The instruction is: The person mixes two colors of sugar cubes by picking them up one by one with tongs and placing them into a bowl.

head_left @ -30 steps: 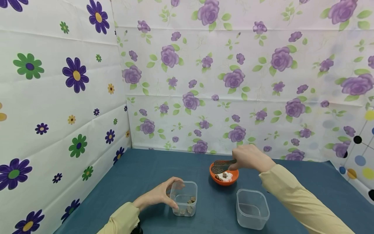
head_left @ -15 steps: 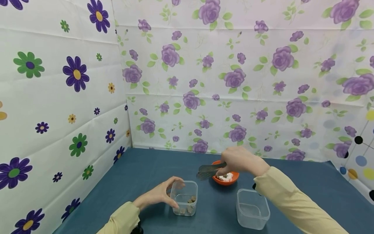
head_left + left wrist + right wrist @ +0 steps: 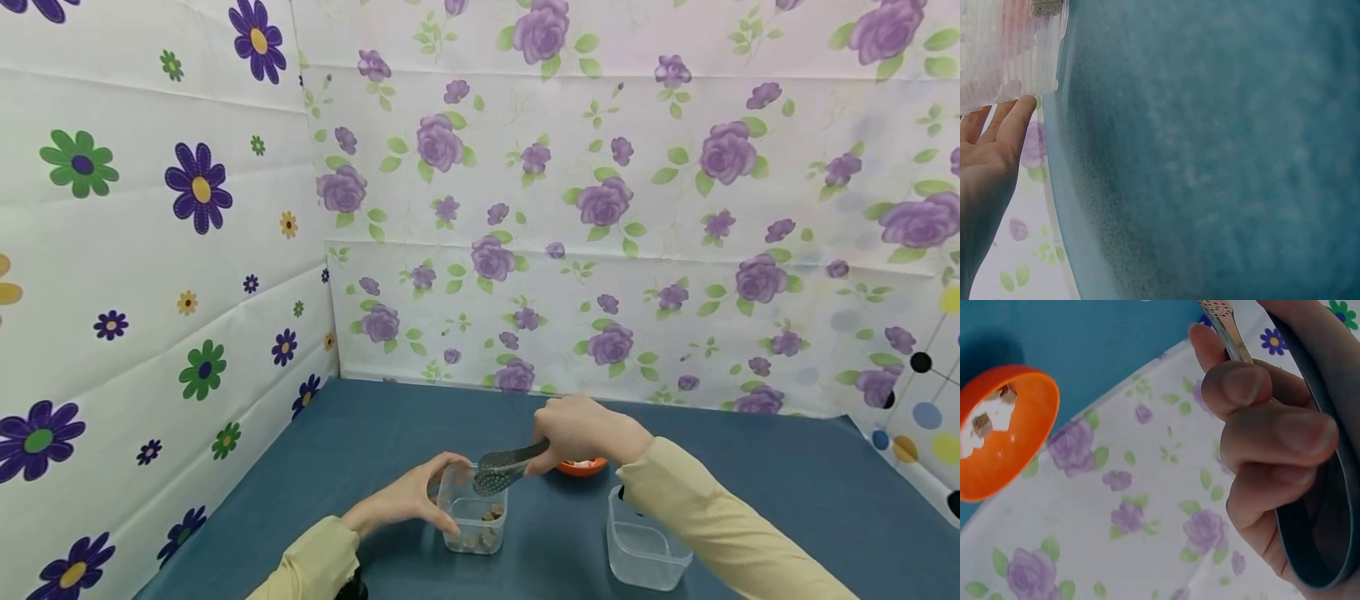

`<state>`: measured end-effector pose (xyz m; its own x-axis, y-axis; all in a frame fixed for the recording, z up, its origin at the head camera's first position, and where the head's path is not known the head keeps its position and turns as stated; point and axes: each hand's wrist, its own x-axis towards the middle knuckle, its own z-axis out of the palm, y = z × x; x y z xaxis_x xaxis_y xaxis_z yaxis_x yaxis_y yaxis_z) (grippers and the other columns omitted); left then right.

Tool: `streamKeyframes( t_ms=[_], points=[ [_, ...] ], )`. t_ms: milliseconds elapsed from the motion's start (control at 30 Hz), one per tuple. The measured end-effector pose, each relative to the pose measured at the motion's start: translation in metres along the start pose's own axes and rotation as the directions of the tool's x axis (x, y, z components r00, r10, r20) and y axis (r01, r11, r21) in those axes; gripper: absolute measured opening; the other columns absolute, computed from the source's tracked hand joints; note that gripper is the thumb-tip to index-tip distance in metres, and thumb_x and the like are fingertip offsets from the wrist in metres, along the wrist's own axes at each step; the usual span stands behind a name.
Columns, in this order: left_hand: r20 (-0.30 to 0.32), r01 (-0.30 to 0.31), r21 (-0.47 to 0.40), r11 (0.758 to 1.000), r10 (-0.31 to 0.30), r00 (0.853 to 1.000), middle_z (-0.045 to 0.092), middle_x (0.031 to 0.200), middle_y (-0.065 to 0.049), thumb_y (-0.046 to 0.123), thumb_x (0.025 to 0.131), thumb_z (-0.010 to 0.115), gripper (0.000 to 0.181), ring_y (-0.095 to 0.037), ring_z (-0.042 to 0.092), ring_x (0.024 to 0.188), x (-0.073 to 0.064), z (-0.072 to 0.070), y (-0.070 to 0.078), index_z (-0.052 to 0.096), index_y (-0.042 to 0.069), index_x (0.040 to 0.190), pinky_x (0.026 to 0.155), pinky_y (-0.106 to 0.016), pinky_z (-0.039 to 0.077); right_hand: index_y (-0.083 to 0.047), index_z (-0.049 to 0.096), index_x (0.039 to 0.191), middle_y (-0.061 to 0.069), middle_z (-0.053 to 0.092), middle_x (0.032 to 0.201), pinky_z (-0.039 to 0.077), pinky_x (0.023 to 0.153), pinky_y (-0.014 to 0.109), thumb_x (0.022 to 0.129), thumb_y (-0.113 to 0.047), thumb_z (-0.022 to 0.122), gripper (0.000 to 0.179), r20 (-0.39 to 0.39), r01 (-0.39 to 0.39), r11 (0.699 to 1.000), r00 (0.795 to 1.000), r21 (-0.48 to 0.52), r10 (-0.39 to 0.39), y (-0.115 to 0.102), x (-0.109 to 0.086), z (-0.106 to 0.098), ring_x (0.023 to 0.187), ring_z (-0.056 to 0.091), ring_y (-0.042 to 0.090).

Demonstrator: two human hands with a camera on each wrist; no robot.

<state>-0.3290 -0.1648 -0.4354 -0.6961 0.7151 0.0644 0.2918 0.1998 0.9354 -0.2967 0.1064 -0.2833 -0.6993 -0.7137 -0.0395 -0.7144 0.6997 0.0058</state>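
My left hand holds a clear plastic container from its left side, thumb in front and fingers behind. Several small brown cubes lie in its bottom. In the left wrist view, fingertips of the left hand touch the container. My right hand grips dark tongs, whose perforated heads hang over the container's right rim. Whether anything is pinched in the tongs is hidden. The right wrist view shows its fingers curled round the tongs.
Behind the right hand is an orange bowl, mostly covered; the right wrist view shows white pieces and brown cubes in this bowl. A second clear container stands at the right, partly under the right sleeve. Flowered sheets border the blue table.
My right hand has moved left and toward me, bringing the tongs from over the orange bowl to the left container. The left hand and its container have stayed in place.
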Motion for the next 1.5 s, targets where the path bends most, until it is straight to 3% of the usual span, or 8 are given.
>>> streamKeyframes(
  t_ms=[233, 467, 567, 933, 1200, 1500],
  points=[
    [-0.012, 0.004, 0.04, 0.999, -0.004, 1.0, 0.032, 0.135, -0.005, 0.02, 0.076, 0.075, 0.069, -0.034, 0.026, 0.126, 0.002, 0.0, 0.0, 0.037, 0.013, 0.134, 0.084, -0.046, 0.04, -0.02, 0.054, 0.048, -0.009, 0.03, 0.045, 0.021, 0.043, 0.023, 0.075, -0.044, 0.07, 0.039, 0.025, 0.018, 1.0, 1.0, -0.011, -0.018, -0.007, 0.015, 0.016, 0.041, 0.025, 0.007],
    [0.005, 0.0, 0.02, 1.0, 0.0, 1.0, 0.034, 0.134, -0.006, 0.024, 0.076, 0.075, 0.074, -0.033, 0.027, 0.125, 0.002, -0.001, -0.001, 0.034, 0.007, 0.135, 0.084, -0.042, 0.04, -0.02, 0.037, 0.045, -0.008, 0.015, 0.044, 0.019, 0.04, 0.022, 0.075, -0.043, 0.071, 0.051, 0.036, 0.039, 0.999, 0.999, -0.014, -0.038, -0.017, 0.03, 0.032, 0.035, 0.017, 0.006],
    [0.009, -0.002, 0.007, 1.0, 0.002, 1.0, 0.038, 0.132, -0.006, 0.024, 0.076, 0.075, 0.073, -0.03, 0.03, 0.124, 0.001, -0.001, -0.002, 0.034, 0.009, 0.135, 0.084, -0.04, 0.041, -0.02, 0.036, 0.045, -0.008, 0.015, 0.042, 0.018, 0.039, 0.022, 0.074, -0.044, 0.072, 0.052, 0.044, 0.036, 0.999, 0.998, -0.028, -0.035, -0.023, 0.034, 0.034, 0.035, 0.016, 0.006],
    [0.03, -0.021, -0.011, 1.0, 0.021, 0.999, 0.041, 0.13, -0.01, 0.021, 0.077, 0.074, 0.073, -0.028, 0.033, 0.122, 0.001, 0.0, 0.0, 0.032, 0.005, 0.135, 0.084, -0.041, 0.04, -0.02, 0.043, 0.044, -0.008, 0.023, 0.039, 0.022, 0.038, 0.021, 0.07, -0.049, 0.072, 0.049, 0.091, 0.009, 0.979, 0.996, -0.204, 0.01, -0.039, 0.048, 0.045, 0.035, 0.023, 0.007],
    [0.028, -0.018, -0.016, 1.0, 0.019, 0.999, 0.041, 0.131, -0.01, 0.02, 0.078, 0.073, 0.069, -0.028, 0.034, 0.122, 0.001, 0.0, -0.001, 0.034, 0.009, 0.135, 0.084, -0.041, 0.041, -0.021, 0.056, 0.055, -0.01, 0.044, 0.048, 0.036, 0.043, 0.021, 0.069, -0.053, 0.072, 0.038, 0.096, -0.018, 0.95, 0.994, -0.31, 0.05, -0.044, 0.051, 0.047, 0.043, 0.042, 0.007],
    [0.03, -0.016, -0.023, 1.0, 0.017, 0.999, 0.041, 0.13, -0.01, 0.02, 0.078, 0.073, 0.072, -0.028, 0.034, 0.122, 0.001, 0.0, -0.001, 0.032, 0.005, 0.135, 0.082, -0.042, 0.042, -0.02, 0.056, 0.055, -0.009, 0.044, 0.048, 0.036, 0.043, 0.021, 0.069, -0.051, 0.073, 0.038, 0.082, -0.021, 0.951, 0.995, -0.31, 0.049, -0.039, 0.052, 0.049, 0.042, 0.042, 0.008]
  ],
)
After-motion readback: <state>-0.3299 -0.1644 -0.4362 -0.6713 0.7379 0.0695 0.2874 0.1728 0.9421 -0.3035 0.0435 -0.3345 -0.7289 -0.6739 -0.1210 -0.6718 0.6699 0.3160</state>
